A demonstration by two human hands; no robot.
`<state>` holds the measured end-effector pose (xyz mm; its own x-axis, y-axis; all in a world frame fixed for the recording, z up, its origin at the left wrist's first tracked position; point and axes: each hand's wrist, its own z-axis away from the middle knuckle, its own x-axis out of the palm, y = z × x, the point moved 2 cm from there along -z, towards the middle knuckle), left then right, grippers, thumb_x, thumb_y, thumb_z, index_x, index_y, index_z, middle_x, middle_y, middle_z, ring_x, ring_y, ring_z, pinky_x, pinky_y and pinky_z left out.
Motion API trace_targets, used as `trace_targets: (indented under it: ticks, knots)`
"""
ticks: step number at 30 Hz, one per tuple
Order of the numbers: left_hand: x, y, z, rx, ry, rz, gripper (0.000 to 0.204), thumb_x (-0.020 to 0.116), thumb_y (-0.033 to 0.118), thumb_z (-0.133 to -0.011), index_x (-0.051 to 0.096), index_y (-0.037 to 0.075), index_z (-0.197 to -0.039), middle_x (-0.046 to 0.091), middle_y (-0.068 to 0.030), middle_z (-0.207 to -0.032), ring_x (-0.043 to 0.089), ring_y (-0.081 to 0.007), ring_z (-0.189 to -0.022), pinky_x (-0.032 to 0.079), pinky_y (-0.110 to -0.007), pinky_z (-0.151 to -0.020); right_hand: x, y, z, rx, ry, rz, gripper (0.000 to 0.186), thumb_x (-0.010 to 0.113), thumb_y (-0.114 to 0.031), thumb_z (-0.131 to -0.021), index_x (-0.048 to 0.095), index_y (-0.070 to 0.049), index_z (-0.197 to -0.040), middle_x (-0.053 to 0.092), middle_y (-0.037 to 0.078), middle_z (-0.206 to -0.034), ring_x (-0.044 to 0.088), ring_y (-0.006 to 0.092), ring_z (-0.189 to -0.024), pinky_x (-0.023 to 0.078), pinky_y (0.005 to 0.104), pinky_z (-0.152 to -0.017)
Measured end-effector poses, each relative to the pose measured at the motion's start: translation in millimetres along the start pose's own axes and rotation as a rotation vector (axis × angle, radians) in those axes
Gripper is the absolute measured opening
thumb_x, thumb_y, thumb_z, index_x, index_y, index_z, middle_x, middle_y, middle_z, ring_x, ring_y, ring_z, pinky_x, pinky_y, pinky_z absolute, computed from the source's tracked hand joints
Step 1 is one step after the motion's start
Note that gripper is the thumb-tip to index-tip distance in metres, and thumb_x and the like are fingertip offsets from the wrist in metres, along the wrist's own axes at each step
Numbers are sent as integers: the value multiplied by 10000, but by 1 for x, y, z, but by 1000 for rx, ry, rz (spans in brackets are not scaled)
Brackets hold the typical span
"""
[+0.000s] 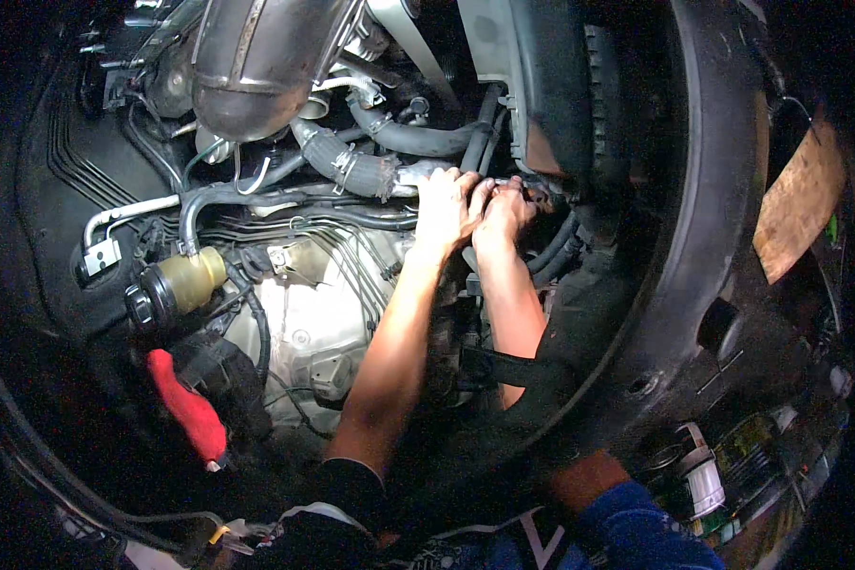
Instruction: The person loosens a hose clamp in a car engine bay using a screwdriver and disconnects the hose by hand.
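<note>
Both my hands are deep in a car's engine bay, close together and touching. My left hand [449, 204] has its fingers curled over the silver metal pipe [410, 177]. Clamped onto that pipe's left end is a black ribbed hose [337, 163]. Beside it my right hand [503, 211] is closed, fingers bent around something at the pipe's right end; the hand itself hides what it is. Thin black hoses [559, 249] bend down just right of my right hand.
A large dark metal duct [256, 66] fills the upper left. Below it stand a yellowish fluid reservoir [195, 280] and a red cloth-like piece [188, 408]. Thin metal lines [337, 249] run under my left wrist. A brown board [800, 204] and a white container [701, 484] are at right.
</note>
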<state>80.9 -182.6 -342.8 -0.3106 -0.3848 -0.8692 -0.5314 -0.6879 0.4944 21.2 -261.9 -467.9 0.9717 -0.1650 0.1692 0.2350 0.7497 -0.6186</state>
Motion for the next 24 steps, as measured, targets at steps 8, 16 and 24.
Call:
trace_targets:
  ticks: [8, 16, 24]
  knots:
    - [-20, -37, 16, 35, 52, -95, 301, 621, 393, -924, 723, 110, -904, 629, -105, -826, 572, -295, -844, 385, -463, -807, 34, -8, 92, 42, 53, 330, 369, 609, -211, -997, 484, 73, -1197, 606, 129, -993, 613, 211, -734, 567, 309, -595]
    - [-6, -28, 9, 116, 112, -67, 292, 639, 391, -914, 732, 120, -860, 635, -73, -814, 580, -276, -842, 377, -459, -818, 19, 8, 26, 192, -43, 100, 249, 554, -259, -1018, 543, -16, -1075, 619, 102, -946, 611, 217, -752, 556, 323, -640]
    - [-10, -30, 4, 122, 79, -52, 250, 671, 372, -899, 763, 140, -885, 638, -58, -778, 580, -256, -787, 373, -436, -785, 34, -16, 53, 190, -86, 328, 181, 527, -253, -989, 542, -116, -871, 564, 11, -737, 525, 147, -662, 432, 315, -603]
